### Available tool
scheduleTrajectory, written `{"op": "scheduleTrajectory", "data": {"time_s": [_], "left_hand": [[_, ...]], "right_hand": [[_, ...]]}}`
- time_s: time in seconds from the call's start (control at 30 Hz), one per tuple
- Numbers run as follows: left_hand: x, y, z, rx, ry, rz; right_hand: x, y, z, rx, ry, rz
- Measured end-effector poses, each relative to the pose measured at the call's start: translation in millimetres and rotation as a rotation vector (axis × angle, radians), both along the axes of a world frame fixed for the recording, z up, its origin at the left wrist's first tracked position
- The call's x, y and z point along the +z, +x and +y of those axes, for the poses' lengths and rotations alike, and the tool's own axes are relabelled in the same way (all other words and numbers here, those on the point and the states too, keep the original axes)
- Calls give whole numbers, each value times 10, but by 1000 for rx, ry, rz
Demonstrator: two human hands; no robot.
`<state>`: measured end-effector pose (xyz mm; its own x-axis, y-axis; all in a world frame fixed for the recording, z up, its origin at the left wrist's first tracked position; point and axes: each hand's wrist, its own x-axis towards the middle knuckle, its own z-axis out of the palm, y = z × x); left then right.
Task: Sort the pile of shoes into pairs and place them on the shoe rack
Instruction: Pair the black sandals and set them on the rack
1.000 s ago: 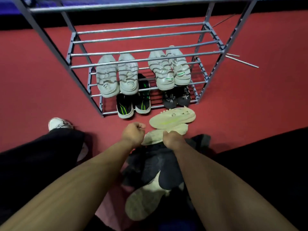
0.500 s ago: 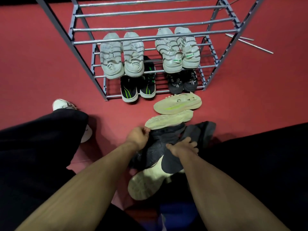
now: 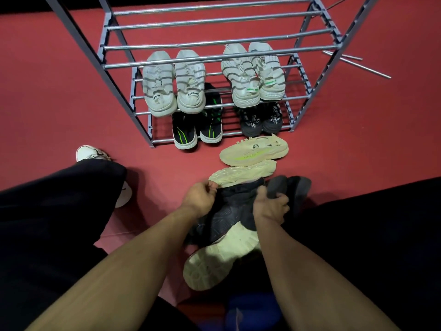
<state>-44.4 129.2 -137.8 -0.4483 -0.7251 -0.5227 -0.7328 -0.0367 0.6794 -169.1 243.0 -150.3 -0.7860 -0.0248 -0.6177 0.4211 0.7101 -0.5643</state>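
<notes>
black shoe (image 3: 229, 211), patterned sole, gripped both hands.

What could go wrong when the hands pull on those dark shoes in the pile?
1. Both the left hand and the right hand grip the tangled dark shoes, so two that do not match might come up together.
2. A beige shoe leans on the pile; a tug could tip it over.
3. Two loose metal rods lie beside the shoe rack; someone might step on them.
</notes>
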Motion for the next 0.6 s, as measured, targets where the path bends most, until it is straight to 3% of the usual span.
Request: {"op": "scheduleTrajectory", "data": {"time_s": [0.1, 0.2, 0.27, 0.37, 0.47, 0.6], "left_hand": [[75, 5, -27, 80, 0, 65], [137, -10, -59, 184, 25, 155], [186, -7, -93, 198, -19, 146], [189, 94, -168, 56, -292, 9], [197, 190, -190, -236, -517, -113], [174, 254, -150, -436, -447, -201]], "right_hand": [[152, -27, -30, -142, -409, 128], [252, -71, -194, -168, -553, 46], [275, -115, -257, -196, -628, -284], [356, -100, -184, -108, -816, -785], [382, -94, -79, 98, -792, -1104], [323, -99, -37, 158, -631, -1280]]}}
